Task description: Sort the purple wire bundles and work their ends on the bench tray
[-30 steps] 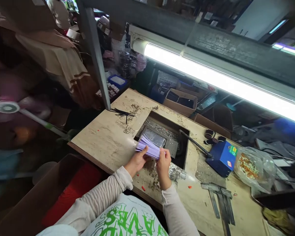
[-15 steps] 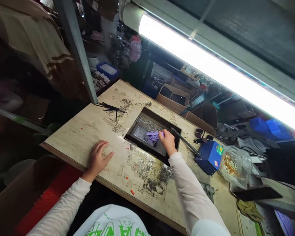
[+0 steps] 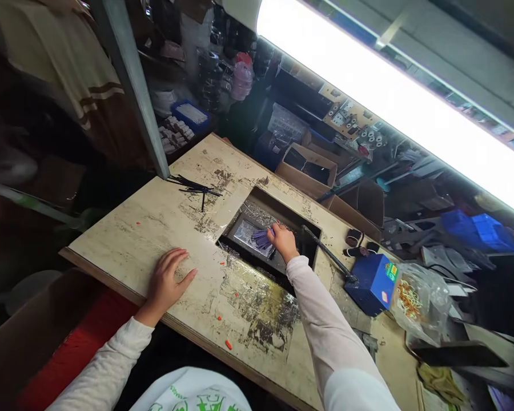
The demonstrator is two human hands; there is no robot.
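Observation:
My right hand is closed around a bundle of thin purple wires. The free ends fan out to the left, over a shiny silver rectangular pool in a dark tray recessed into the table. Whether the wire tips touch the silver surface, I cannot tell. My left hand lies flat on the worn wooden tabletop near its front edge, fingers spread, holding nothing.
Black strips lie at the table's far left, by a metal post. A dark rod leads from the recess to a blue box. Beside it sits a clear plastic bag. Small orange bits dot the table. A bright tube lamp hangs overhead.
My right hand has moved slightly left and farther over the silver pool with the purple wires, whose ends now lie lower over it. My left hand stays flat on the table.

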